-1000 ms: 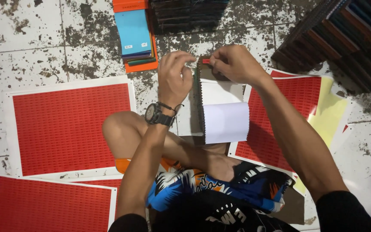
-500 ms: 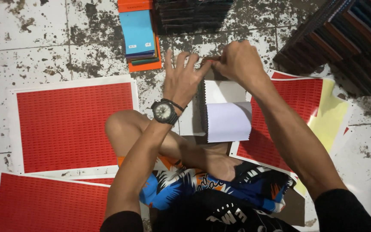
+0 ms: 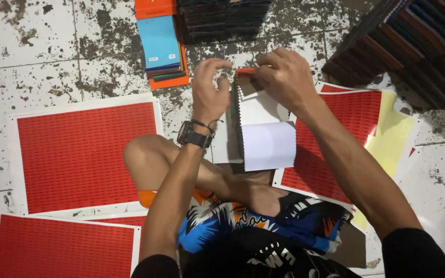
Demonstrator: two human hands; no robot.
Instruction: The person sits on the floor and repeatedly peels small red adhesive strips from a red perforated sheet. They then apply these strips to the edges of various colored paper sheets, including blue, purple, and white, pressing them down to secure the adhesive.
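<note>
Head view: left hand (image 3: 209, 95) fingers now curled.

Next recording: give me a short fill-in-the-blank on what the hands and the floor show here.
1. The right hand pinches a small ____ strip at the top of the spiral-bound booklet.
2. The left hand wears a ____ on its wrist.
3. The big sheets lying on the tiled floor are coloured ____.

Missing words: red; watch; red
</note>
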